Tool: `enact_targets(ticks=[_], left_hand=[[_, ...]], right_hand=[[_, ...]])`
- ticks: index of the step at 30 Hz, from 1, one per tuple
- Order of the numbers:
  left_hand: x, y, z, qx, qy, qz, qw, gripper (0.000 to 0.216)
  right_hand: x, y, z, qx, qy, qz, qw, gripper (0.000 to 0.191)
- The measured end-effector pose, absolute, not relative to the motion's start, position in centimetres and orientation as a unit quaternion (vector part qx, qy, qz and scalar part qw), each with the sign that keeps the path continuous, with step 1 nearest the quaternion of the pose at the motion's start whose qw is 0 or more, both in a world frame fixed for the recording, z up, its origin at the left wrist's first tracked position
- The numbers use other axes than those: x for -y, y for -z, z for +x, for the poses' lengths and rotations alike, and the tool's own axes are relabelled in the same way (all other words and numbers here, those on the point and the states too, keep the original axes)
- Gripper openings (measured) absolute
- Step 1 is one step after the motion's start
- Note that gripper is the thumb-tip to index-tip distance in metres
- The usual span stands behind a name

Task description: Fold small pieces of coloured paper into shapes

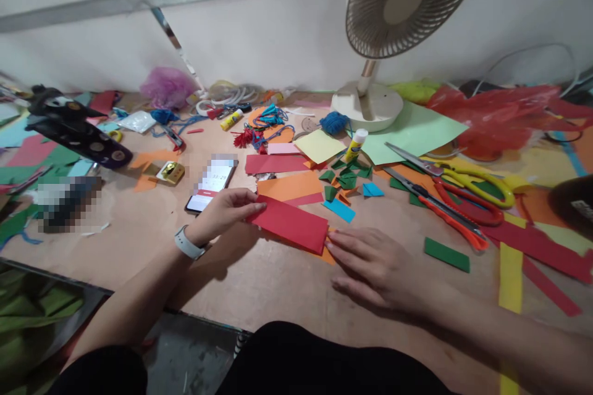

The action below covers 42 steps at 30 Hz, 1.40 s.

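My left hand, with a watch at the wrist, pinches the left end of a red paper strip between thumb and fingers. An orange paper piece peeks out from under that strip. At the strip's right end rests my right hand, its fingers stretched out and their tips touching the paper's edge; nothing shows in its grasp. Just beyond the strip lie an orange paper rectangle and another red strip. Small folded green paper pieces and blue ones are scattered nearby.
A phone lies beside my left hand. Yellow-handled scissors and an orange cutter knife are to the right. Behind stand a glue stick and a fan. A dark bottle lies tilted at left.
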<state>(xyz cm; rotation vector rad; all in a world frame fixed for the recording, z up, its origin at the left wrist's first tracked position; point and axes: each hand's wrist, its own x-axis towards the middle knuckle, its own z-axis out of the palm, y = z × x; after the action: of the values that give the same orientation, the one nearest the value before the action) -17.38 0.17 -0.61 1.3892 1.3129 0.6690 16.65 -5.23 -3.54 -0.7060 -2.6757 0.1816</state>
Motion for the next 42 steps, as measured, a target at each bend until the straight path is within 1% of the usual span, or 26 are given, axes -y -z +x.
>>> enact_targets(ticks=[2,4,6,9,12,14,16,17,20,21,22,25,26,27,29,31,34,37,40,42], left_hand=[[-0.4,-0.2,-18.0,-0.564,-0.304,0.569,0.516,0.029],[-0.6,-0.9,-18.5,-0.583,-0.33,0.543,0.507,0.031],[-0.8,-1.4,-18.8,-0.589,-0.366,0.516,0.503,0.032],[-1.0,-1.5,-19.1,-0.583,-0.412,0.479,0.51,0.036],[-1.1,-0.8,-18.9,-0.56,-0.433,0.465,0.532,0.038],[-0.9,0.0,-18.5,-0.531,-0.458,0.472,0.535,0.038],[-0.7,0.8,-17.8,-0.509,-0.477,0.494,0.519,0.036],[-0.5,1.2,-17.3,-0.508,-0.464,0.518,0.508,0.036],[0.0,1.7,-16.1,-0.493,-0.36,0.646,0.457,0.03],[0.1,1.8,-15.7,-0.481,-0.326,0.689,0.433,0.029],[0.2,1.9,-15.5,-0.466,-0.294,0.728,0.409,0.031],[0.3,2.4,-15.3,-0.419,-0.213,0.816,0.337,0.043],[0.3,2.7,-15.3,-0.403,-0.197,0.837,0.312,0.046],[0.2,3.0,-15.3,-0.39,-0.189,0.854,0.287,0.048],[0.0,3.6,-15.5,-0.374,-0.189,0.874,0.247,0.049],[-0.3,4.0,-15.7,-0.378,-0.194,0.875,0.232,0.05],[-0.8,4.2,-15.8,-0.394,-0.19,0.866,0.242,0.049],[-1.0,3.9,-15.5,-0.414,-0.193,0.853,0.252,0.045],[-0.5,3.0,-14.6,-0.449,-0.227,0.82,0.273,0.032],[0.4,2.3,-13.8,-0.481,-0.279,0.773,0.306,0.024]], right_hand=[[5.4,3.8,16.1,0.964,-0.077,-0.218,0.128,0.067],[5.5,3.9,14.8,0.971,-0.118,-0.196,0.073,0.08],[5.2,3.7,13.2,0.965,-0.175,-0.194,0.037,0.082],[4.0,3.3,11.0,0.96,-0.226,-0.158,0.037,0.086],[2.5,3.1,10.4,0.943,-0.202,-0.258,0.056,0.085],[2.0,3.1,10.7,0.929,-0.18,-0.32,0.05,0.088],[2.0,3.1,11.1,0.926,-0.174,-0.333,0.042,0.093],[2.3,3.0,11.3,0.928,-0.176,-0.325,0.047,0.091],[3.0,2.7,11.3,0.93,-0.199,-0.299,0.073,0.072],[3.2,2.7,11.2,0.928,-0.207,-0.3,0.073,0.07],[3.2,2.8,11.1,0.925,-0.213,-0.309,0.067,0.074],[3.2,3.4,10.8,0.917,-0.216,-0.334,0.03,0.097],[3.2,3.6,10.8,0.919,-0.21,-0.332,0.024,0.099],[3.3,3.7,10.9,0.924,-0.2,-0.326,0.023,0.098],[3.9,3.7,11.4,0.935,-0.173,-0.308,0.032,0.089],[5.0,3.6,12.4,0.943,-0.142,-0.299,0.041,0.084],[7.1,3.8,14.7,0.951,-0.072,-0.293,0.06,0.075],[9.0,4.5,16.9,0.953,-0.013,-0.291,0.088,0.073],[10.3,4.9,17.9,0.948,0.015,-0.298,0.109,0.072],[10.6,4.7,18.0,0.944,0.003,-0.303,0.127,0.065]])
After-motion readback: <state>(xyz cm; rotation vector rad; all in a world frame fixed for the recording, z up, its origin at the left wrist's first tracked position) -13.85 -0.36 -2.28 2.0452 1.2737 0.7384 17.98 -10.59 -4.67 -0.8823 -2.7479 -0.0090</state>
